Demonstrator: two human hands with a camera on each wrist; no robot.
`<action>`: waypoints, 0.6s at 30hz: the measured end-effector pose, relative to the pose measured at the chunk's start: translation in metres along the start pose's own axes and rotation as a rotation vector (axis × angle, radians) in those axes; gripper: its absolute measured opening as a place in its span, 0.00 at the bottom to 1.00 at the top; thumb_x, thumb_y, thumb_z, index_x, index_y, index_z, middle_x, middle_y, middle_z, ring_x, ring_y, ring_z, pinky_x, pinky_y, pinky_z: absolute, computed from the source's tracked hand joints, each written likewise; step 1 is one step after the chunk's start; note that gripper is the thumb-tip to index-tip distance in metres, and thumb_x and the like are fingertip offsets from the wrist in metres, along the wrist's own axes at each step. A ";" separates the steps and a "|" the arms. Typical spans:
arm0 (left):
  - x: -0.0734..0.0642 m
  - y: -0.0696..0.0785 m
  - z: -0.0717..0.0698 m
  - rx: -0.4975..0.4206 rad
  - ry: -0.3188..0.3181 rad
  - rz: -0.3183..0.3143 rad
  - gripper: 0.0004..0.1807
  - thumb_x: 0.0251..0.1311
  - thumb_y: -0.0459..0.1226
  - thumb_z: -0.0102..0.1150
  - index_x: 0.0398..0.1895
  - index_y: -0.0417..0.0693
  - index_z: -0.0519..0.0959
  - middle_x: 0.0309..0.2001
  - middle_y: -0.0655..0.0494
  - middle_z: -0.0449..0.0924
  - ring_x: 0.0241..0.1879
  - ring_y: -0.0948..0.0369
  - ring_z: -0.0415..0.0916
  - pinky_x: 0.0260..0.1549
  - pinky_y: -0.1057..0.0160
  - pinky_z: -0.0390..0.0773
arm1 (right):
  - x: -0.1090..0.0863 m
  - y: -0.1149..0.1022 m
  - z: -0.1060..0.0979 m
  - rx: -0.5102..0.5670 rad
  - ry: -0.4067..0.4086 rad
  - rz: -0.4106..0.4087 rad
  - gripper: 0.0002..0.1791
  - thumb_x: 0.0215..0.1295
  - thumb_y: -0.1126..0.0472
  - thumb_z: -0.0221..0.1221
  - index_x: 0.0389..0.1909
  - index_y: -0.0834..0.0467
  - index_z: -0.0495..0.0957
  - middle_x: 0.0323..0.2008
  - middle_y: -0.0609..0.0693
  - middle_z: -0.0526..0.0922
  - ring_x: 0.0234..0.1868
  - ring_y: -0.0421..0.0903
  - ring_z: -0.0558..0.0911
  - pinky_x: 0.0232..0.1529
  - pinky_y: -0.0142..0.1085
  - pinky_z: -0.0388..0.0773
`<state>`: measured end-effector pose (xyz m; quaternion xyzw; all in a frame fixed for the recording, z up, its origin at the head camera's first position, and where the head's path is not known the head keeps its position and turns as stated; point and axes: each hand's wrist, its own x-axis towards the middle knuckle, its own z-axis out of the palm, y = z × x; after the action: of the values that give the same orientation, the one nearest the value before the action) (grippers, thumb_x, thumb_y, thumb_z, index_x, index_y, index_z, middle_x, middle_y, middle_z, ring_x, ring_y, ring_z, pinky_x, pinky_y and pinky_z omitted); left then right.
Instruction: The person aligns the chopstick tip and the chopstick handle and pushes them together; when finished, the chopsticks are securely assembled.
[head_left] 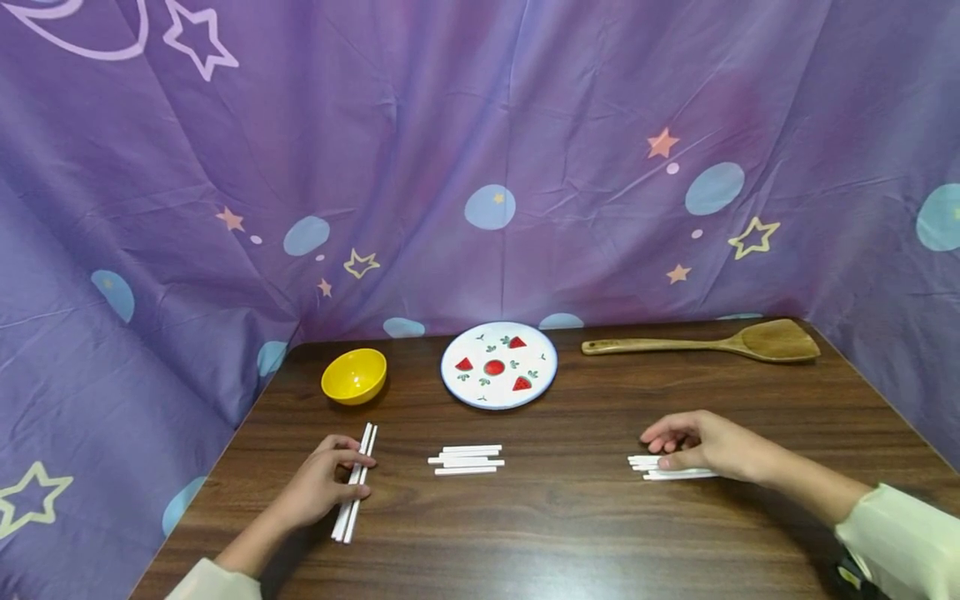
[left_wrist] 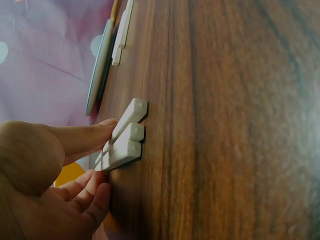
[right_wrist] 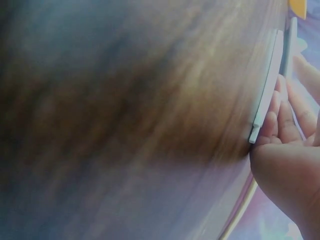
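Note:
On the left side of the table, my left hand (head_left: 313, 486) reaches over a small bundle of white sticks (head_left: 348, 518) standing lengthwise to me. Its thumb presses one side and its fingers the other, as the left wrist view shows on the stick ends (left_wrist: 131, 150). At the right, my right hand (head_left: 716, 446) rests at a second group of white sticks (head_left: 675, 476), lying crosswise. Its thumb lies over them while the loosely bent fingers stay above their far side, partly hiding them. A third group of white sticks (head_left: 467, 462) lies crosswise between the hands.
A yellow bowl (head_left: 354, 377) stands at the back left. Behind the middle sticks lies a white plate (head_left: 480, 392) with watermelon pictures. A wooden spatula (head_left: 772, 341) stretches along the back right edge, close to the purple curtain (head_left: 420, 150). The table (head_left: 525, 533) is brown wood.

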<state>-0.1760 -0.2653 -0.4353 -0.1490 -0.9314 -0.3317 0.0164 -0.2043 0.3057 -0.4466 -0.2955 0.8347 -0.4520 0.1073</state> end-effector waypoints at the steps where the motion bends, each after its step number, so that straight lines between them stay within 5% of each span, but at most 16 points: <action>1: 0.000 -0.001 0.000 -0.003 0.002 -0.005 0.17 0.45 0.32 0.81 0.41 0.42 0.89 0.50 0.46 0.75 0.49 0.54 0.74 0.49 0.58 0.75 | 0.000 0.000 0.000 0.001 -0.001 -0.003 0.19 0.62 0.65 0.70 0.52 0.69 0.82 0.41 0.52 0.87 0.38 0.33 0.79 0.38 0.29 0.78; 18: -0.004 0.000 0.000 -0.088 0.013 -0.058 0.16 0.47 0.26 0.78 0.42 0.35 0.88 0.52 0.43 0.75 0.47 0.54 0.77 0.42 0.64 0.81 | 0.003 0.002 -0.002 0.031 -0.025 0.003 0.20 0.61 0.66 0.70 0.52 0.70 0.82 0.41 0.52 0.88 0.39 0.34 0.80 0.40 0.29 0.79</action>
<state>-0.1720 -0.2662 -0.4354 -0.1203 -0.9198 -0.3735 0.0061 -0.2079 0.3061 -0.4473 -0.2981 0.8266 -0.4612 0.1230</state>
